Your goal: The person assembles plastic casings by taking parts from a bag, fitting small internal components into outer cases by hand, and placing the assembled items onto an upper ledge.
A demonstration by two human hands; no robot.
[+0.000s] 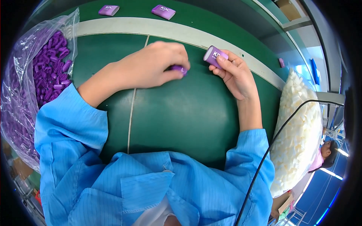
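My left hand [151, 64] is closed round a small glossy purple plastic piece [178, 70], mostly hidden by the fingers, so its exact shape does not show. My right hand [237, 75] grips a short, flat-oval purple casing [215, 55] with white lettering between thumb and fingers. The casing is held tilted, its pale end turned to the left. Both hands are above the green table [181, 116], a little apart from each other. To the left of my left arm, a clear plastic bag [19, 75] bulges with loose purple plastic parts [51, 71].
Past a pale rail [113, 26], two purple casings, one on the left [109, 10] and another further right [163, 12], lie on a green strip. A bag of whitish pieces [298, 132] stands at right, with a black cable [269, 148] across it. Another person [325, 153] is beyond.
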